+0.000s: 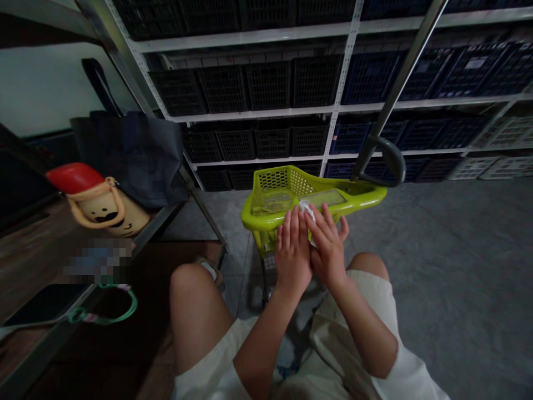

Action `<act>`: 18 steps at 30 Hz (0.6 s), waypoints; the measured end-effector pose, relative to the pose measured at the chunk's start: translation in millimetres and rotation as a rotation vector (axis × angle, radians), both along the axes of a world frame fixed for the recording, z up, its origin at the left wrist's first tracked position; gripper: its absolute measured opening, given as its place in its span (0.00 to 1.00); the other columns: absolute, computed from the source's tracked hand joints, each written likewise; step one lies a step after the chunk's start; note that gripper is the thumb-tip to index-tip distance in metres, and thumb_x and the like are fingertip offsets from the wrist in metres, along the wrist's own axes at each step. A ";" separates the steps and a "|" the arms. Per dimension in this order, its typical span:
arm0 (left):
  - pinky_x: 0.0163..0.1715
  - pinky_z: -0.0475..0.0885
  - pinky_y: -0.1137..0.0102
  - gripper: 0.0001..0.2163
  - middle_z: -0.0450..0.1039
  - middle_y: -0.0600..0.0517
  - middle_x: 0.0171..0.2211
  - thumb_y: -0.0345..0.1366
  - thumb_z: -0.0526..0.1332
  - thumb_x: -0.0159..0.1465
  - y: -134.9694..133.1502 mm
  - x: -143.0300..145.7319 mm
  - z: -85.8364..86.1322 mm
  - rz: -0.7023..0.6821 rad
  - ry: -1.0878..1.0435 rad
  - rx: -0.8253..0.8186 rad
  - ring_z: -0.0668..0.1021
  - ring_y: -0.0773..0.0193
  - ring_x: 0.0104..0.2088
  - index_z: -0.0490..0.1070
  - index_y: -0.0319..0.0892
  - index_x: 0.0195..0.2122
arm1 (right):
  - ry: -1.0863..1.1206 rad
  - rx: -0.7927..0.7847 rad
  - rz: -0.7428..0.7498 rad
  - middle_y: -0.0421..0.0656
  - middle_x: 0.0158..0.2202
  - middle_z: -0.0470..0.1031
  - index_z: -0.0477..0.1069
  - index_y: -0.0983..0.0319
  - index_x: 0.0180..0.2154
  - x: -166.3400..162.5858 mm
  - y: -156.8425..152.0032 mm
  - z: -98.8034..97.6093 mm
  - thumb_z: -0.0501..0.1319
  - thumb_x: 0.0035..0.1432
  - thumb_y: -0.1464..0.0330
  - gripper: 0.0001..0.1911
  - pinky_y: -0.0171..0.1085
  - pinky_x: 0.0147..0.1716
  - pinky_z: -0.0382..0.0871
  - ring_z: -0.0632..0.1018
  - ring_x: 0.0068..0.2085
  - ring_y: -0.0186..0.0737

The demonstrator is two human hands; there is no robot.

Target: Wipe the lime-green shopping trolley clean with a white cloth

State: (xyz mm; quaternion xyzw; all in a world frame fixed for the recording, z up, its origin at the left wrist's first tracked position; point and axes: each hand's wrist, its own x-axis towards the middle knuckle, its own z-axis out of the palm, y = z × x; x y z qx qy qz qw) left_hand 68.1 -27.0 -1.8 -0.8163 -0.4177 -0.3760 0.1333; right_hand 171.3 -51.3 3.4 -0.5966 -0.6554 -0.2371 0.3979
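My left hand (292, 248) and my right hand (327, 244) are pressed together in front of me, above my knees. A small white crumpled piece (306, 209), like a tissue or wipe, shows between the fingertips. The left fingers lie flat and stretched over the right hand; the right fingers curl around the white piece. Just beyond the hands stands a lime-green basket trolley (266, 216) with flat packets inside.
A dark metal handle (387, 150) rises from the trolley. Shelves of dark crates (270, 83) fill the back wall. On the left, a wooden shelf holds a cream bottle with a red cap (100, 205), a dark bag (133, 150), a phone (41, 305) and a green cord (120, 311). Grey floor lies to the right.
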 end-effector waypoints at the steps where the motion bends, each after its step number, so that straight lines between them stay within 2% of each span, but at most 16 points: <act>1: 0.67 0.59 0.55 0.30 0.55 0.37 0.70 0.30 0.53 0.67 0.4 -1.3 0.3 -0.004 0.005 -0.002 0.54 0.53 0.72 0.48 0.31 0.70 | -0.011 0.001 0.001 0.42 0.66 0.67 0.63 0.53 0.64 0.6 -0.2 -0.3 0.49 0.54 0.77 0.36 0.57 0.68 0.37 0.53 0.72 0.46; 4: 0.68 0.57 0.55 0.32 0.52 0.38 0.71 0.30 0.54 0.66 0.3 -4.4 2.8 -0.024 0.027 -0.025 0.53 0.53 0.72 0.47 0.31 0.71 | 0.052 0.070 -0.084 0.39 0.64 0.70 0.65 0.49 0.62 25.1 3.3 -4.4 0.48 0.54 0.78 0.36 0.61 0.67 0.35 0.54 0.72 0.47; 7: 0.69 0.55 0.55 0.33 0.51 0.39 0.71 0.29 0.54 0.65 -0.8 -4.0 4.9 -0.033 0.027 -0.041 0.52 0.53 0.72 0.45 0.31 0.71 | 0.262 0.179 -0.242 0.43 0.63 0.71 0.65 0.51 0.62 57.7 9.1 -10.0 0.48 0.55 0.78 0.36 0.65 0.64 0.43 0.56 0.71 0.50; 10: 0.69 0.55 0.54 0.33 0.52 0.38 0.71 0.29 0.54 0.65 -2.0 -1.0 5.0 -0.019 0.011 -0.037 0.52 0.53 0.72 0.45 0.30 0.71 | 0.391 0.193 -0.336 0.45 0.64 0.69 0.63 0.52 0.64 62.5 10.2 -10.8 0.48 0.55 0.76 0.36 0.67 0.62 0.48 0.55 0.72 0.53; 12: 0.68 0.56 0.54 0.33 0.52 0.37 0.71 0.29 0.54 0.65 -2.0 0.5 4.0 -0.012 0.010 -0.033 0.52 0.52 0.72 0.46 0.29 0.71 | 0.328 0.158 -0.283 0.44 0.66 0.67 0.61 0.51 0.65 45.6 7.3 -7.8 0.48 0.53 0.77 0.38 0.64 0.63 0.47 0.54 0.72 0.50; 15: 0.68 0.57 0.55 0.31 0.53 0.37 0.70 0.31 0.53 0.67 -0.8 -0.3 1.9 -0.011 0.007 -0.013 0.53 0.53 0.72 0.48 0.30 0.70 | 0.124 0.065 -0.051 0.42 0.67 0.66 0.59 0.52 0.66 12.0 0.6 -2.5 0.48 0.52 0.78 0.40 0.58 0.67 0.43 0.54 0.72 0.45; 17: 0.68 0.57 0.55 0.30 0.54 0.38 0.70 0.31 0.52 0.68 0.1 -2.3 1.1 -0.012 0.005 -0.006 0.53 0.54 0.72 0.49 0.31 0.70 | 0.035 0.010 0.048 0.42 0.66 0.66 0.60 0.52 0.65 2.9 -2.6 -1.1 0.49 0.53 0.77 0.39 0.57 0.68 0.40 0.55 0.72 0.45; 18: 0.68 0.57 0.55 0.30 0.54 0.38 0.70 0.31 0.52 0.68 0.4 -3.5 1.1 -0.014 0.007 -0.009 0.53 0.54 0.72 0.48 0.31 0.70 | 0.024 0.002 0.042 0.41 0.66 0.67 0.62 0.51 0.64 5.2 -3.0 -1.3 0.49 0.53 0.78 0.38 0.59 0.68 0.37 0.55 0.72 0.46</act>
